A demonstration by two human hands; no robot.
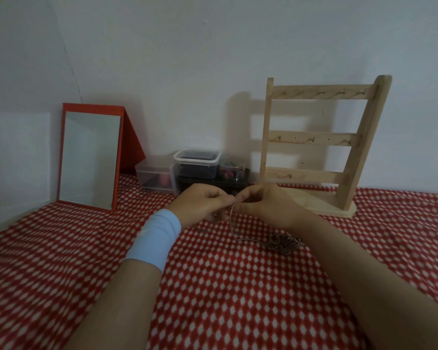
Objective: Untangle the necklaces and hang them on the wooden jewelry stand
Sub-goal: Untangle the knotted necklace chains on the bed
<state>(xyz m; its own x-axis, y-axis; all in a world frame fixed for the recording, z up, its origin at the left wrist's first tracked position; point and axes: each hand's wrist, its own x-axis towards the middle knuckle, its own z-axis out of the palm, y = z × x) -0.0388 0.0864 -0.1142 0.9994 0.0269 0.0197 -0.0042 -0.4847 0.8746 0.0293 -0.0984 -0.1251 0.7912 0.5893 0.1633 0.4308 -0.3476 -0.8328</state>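
pendant cluster [283, 242] is seen lying on red cloth [213, 286] beside the right wrist | chain [231, 219] is pinched from both sides by left hand [202, 204] and right hand [266, 205], fingertips together | risk: knot is tightened or links are bent if chain is pulled taut | wooden jewelry stand [314, 138] beyond, 3 rails bare

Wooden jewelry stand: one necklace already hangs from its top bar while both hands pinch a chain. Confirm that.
Wrong: the head view shows the wooden jewelry stand bare, with nothing on its top bar. The left hand and right hand do pinch the chain.
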